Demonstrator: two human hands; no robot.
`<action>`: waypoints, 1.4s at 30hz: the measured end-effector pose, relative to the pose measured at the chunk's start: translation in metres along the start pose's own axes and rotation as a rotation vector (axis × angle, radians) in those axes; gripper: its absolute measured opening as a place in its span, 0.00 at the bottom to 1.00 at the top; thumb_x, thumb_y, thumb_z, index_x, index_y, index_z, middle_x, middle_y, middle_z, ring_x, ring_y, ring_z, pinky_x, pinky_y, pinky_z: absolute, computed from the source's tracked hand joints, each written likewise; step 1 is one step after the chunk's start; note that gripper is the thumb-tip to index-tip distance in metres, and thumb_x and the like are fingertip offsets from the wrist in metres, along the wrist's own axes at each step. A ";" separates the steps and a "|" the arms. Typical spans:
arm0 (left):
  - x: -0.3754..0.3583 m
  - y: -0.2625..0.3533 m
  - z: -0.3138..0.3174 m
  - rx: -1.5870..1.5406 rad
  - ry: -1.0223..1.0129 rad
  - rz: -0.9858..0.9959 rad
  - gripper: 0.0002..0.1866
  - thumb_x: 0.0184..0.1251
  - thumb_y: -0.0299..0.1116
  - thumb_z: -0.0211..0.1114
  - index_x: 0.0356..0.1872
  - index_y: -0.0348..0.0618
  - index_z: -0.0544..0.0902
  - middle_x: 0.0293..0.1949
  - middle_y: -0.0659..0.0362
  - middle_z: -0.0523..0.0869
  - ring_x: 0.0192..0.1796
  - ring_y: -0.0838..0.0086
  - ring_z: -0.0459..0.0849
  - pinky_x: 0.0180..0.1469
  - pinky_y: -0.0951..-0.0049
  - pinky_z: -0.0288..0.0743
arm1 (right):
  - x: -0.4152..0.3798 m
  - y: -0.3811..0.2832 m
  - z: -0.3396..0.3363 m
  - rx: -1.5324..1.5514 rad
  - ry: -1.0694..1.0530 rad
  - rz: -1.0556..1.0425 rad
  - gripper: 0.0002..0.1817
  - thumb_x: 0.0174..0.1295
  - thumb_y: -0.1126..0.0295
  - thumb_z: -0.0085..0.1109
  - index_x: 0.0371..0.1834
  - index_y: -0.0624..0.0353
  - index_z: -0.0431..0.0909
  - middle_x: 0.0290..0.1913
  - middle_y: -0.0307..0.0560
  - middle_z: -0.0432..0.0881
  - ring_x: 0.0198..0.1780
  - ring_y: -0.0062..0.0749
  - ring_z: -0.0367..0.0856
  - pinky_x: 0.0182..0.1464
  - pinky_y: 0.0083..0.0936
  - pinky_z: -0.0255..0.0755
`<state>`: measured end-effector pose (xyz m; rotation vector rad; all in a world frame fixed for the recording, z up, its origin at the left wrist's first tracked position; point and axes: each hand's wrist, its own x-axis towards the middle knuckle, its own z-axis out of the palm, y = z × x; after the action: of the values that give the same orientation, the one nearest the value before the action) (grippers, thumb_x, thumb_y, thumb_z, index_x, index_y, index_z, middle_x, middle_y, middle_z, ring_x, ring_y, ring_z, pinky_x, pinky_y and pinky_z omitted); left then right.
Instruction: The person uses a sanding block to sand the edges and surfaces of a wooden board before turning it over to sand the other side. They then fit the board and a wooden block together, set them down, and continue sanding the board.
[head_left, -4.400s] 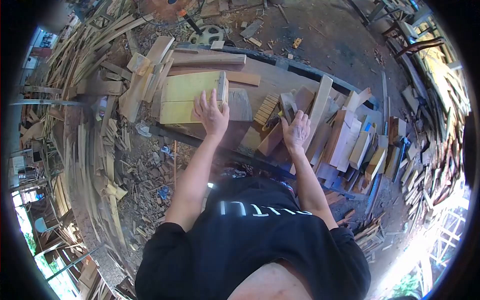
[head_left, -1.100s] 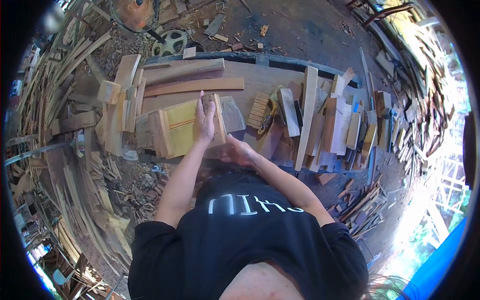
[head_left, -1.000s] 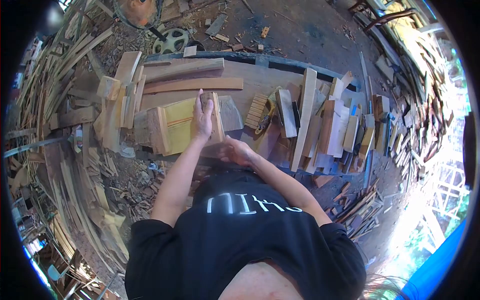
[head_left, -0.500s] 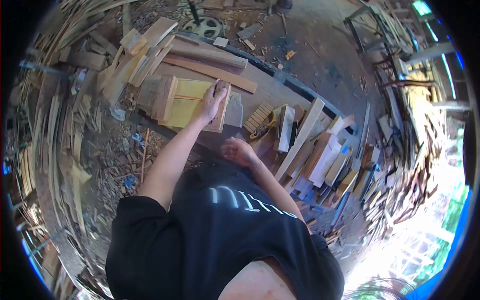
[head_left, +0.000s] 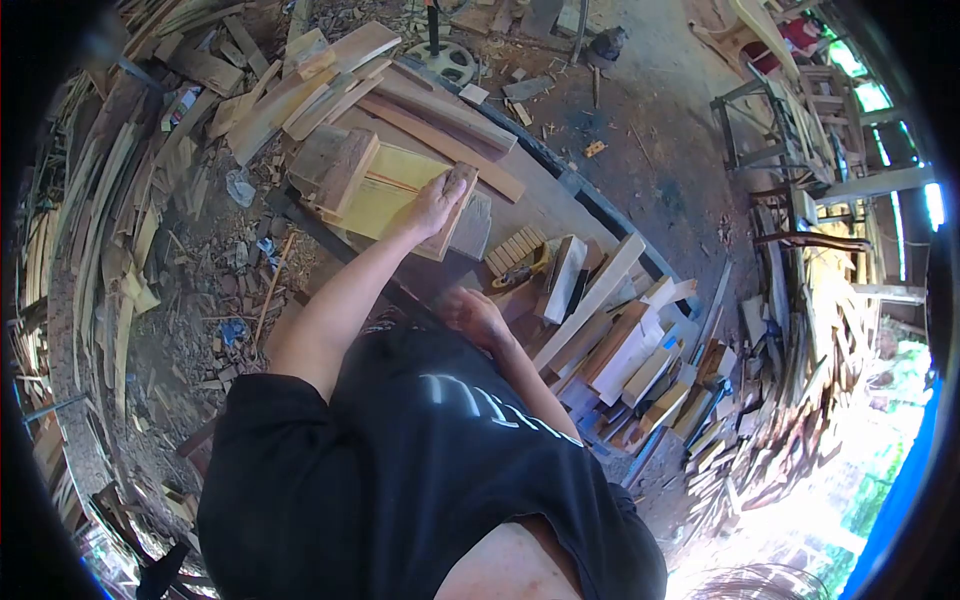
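My left hand [head_left: 438, 204] rests over the right end of a wooden piece with a yellow panel [head_left: 385, 192], its fingers wrapped round the end board [head_left: 446, 236]. A thicker wooden block [head_left: 350, 170] stands at the panel's left end. My right hand [head_left: 474, 316] is near my body, below and right of the panel, blurred, with its fingers partly hidden. A slatted wooden piece with a yellow-handled tool [head_left: 520, 262] lies just above and right of my right hand.
Long boards [head_left: 440, 118] lie along the bench's far side. Stacked wood blocks [head_left: 612, 345] stand to the right. Offcuts [head_left: 215, 335] cover the ground at left. A round metal wheel [head_left: 447, 63] is beyond the bench, and a wooden frame [head_left: 750, 130] stands at the upper right.
The view has shifted and turned slightly. My left hand stays at the panel's right end. My right hand stays near my body, still blurred.
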<state>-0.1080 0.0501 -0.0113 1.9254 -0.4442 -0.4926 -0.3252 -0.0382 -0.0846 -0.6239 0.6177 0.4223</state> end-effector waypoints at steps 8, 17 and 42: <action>-0.053 -0.029 0.000 -0.086 0.080 0.181 0.33 0.71 0.52 0.57 0.66 0.34 0.69 0.57 0.41 0.79 0.61 0.51 0.77 0.63 0.60 0.69 | -0.012 -0.010 0.008 -0.092 0.058 -0.039 0.14 0.73 0.59 0.51 0.51 0.57 0.71 0.37 0.42 0.80 0.36 0.29 0.81 0.37 0.25 0.75; -0.097 -0.073 -0.055 0.845 -0.012 0.319 0.41 0.56 0.33 0.68 0.73 0.45 0.61 0.70 0.48 0.64 0.73 0.52 0.60 0.72 0.48 0.50 | -0.019 -0.035 0.013 -0.342 0.142 -0.144 0.17 0.72 0.58 0.53 0.55 0.58 0.72 0.40 0.44 0.81 0.37 0.27 0.81 0.38 0.24 0.78; 0.065 0.088 -0.163 0.427 0.078 0.536 0.20 0.63 0.40 0.69 0.50 0.39 0.80 0.40 0.53 0.87 0.40 0.65 0.86 0.44 0.66 0.78 | -0.085 -0.064 0.022 -0.437 0.342 -0.485 0.18 0.74 0.61 0.52 0.58 0.63 0.70 0.43 0.46 0.83 0.38 0.25 0.81 0.41 0.21 0.76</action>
<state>0.0259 0.1087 0.1201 2.1028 -1.0419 0.0349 -0.3450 -0.0862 0.0109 -1.2468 0.6756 -0.0148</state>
